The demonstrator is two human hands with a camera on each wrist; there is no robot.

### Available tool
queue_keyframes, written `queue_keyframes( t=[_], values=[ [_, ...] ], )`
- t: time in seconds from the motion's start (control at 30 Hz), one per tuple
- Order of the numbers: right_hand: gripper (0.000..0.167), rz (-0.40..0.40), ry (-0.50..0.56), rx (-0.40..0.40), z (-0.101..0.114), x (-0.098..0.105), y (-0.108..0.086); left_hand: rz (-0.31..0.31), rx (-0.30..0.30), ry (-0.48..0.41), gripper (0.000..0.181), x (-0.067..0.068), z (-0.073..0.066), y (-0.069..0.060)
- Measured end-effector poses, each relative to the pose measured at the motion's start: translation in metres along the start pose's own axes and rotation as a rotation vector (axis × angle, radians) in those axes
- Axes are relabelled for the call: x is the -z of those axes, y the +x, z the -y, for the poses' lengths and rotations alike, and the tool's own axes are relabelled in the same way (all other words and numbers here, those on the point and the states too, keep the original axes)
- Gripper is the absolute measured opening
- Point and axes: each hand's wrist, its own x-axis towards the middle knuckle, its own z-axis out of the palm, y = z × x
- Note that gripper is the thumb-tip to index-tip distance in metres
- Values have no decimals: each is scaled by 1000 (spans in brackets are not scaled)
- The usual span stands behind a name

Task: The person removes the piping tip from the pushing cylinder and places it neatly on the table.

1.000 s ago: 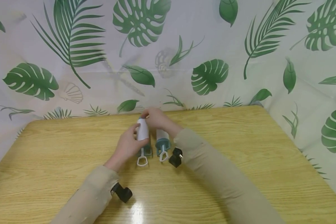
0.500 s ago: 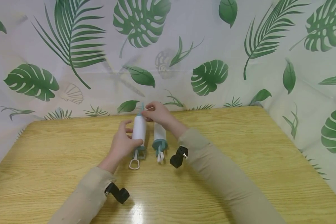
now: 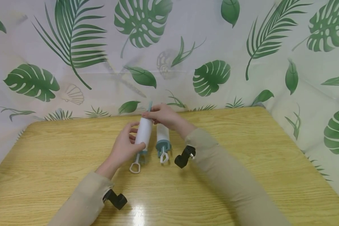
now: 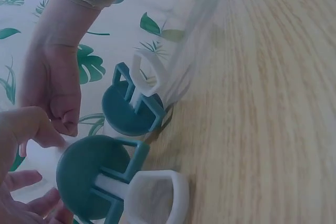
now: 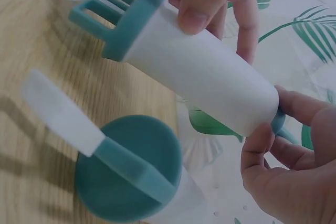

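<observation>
Our left hand (image 3: pixel 122 147) is gripping a white tube (image 3: pixel 143 131) with curled fingers (image 5: pixel 245 32); our right hand (image 3: pixel 168 115) is pinching its teal tip (image 5: pixel 280 121); beside it, another tube (image 3: pixel 162 133) is lying.

Left grip (image 3: pixel 123 145) curled, right grip (image 3: pixel 166 115) pinching, both forearms (image 3: pixel 228 179) angled inward

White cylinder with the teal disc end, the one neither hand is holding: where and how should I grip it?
Probably round its broad white cylindrical body, just beyond the teal disc, from above and the right: it appears to lie lengthwise, and the held white cylinder is close on its left. The white loop handle looks thinner.
</observation>
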Motion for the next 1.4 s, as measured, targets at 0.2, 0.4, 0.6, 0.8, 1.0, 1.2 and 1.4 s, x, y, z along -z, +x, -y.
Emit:
queue_keyframes(
  t=[0.2, 0.4, 0.6, 0.8, 1.0, 1.2, 1.4],
  values=[
    [21, 28, 62, 5, 1, 6, -19, 23, -87, 24, 66, 0, -1, -5],
    [20, 76, 102, 41, -4, 15, -41, 42, -164, 57, 64, 2, -2, -13],
    [17, 106, 154, 6, -8, 19, -64, 55, -263, 61, 59, 3, -2, -21],
    [10, 78, 223, -3, -19, 23, -79, 57, -375, 180, 69, -1, 0, -25],
    [8, 71, 283, -4, -30, 27, -95, 47, -464, 350, 72, -4, 0, -30],
    [13, 109, 279, 4, -37, 34, -111, 48, -497, 355, 59, -5, -2, -34],
    [17, 179, 226, 35, -48, 45, -125, 52, -557, 383, 53, -6, -6, -41]
  ],
)
